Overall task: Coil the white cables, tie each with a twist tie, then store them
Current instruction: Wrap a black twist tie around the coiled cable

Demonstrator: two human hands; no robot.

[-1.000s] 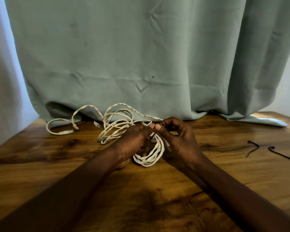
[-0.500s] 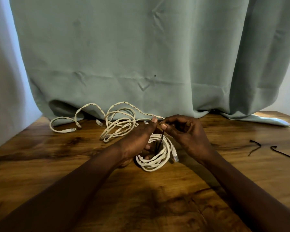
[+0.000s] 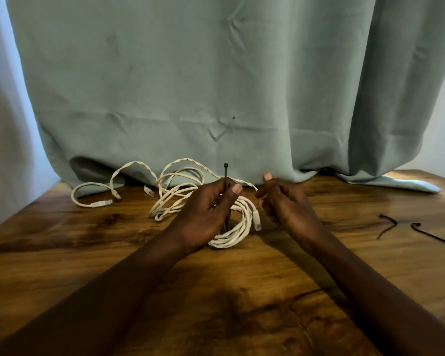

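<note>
A coiled white cable (image 3: 242,232) lies on the wooden table (image 3: 242,291) between my hands. My left hand (image 3: 206,214) pinches a black twist tie (image 3: 226,173) between thumb and fingers. The tie stands upright, its top poking above the hand and its lower part passing down through the coil. My right hand (image 3: 285,204) is just right of the coil, apart from the tie, fingers curled and thumb raised, with nothing visible in it. A loose white cable bundle (image 3: 175,199) lies behind the left hand. Another loose cable (image 3: 98,201) trails to the left.
Two spare black twist ties (image 3: 387,224) (image 3: 434,235) lie on the table at the right. A grey-green curtain (image 3: 216,98) hangs along the back edge and drapes onto the tabletop. The table's left edge runs diagonally at the left.
My hands have drawn apart. The right hand let go of the tie, and the left hand now holds it upright through the coil.
</note>
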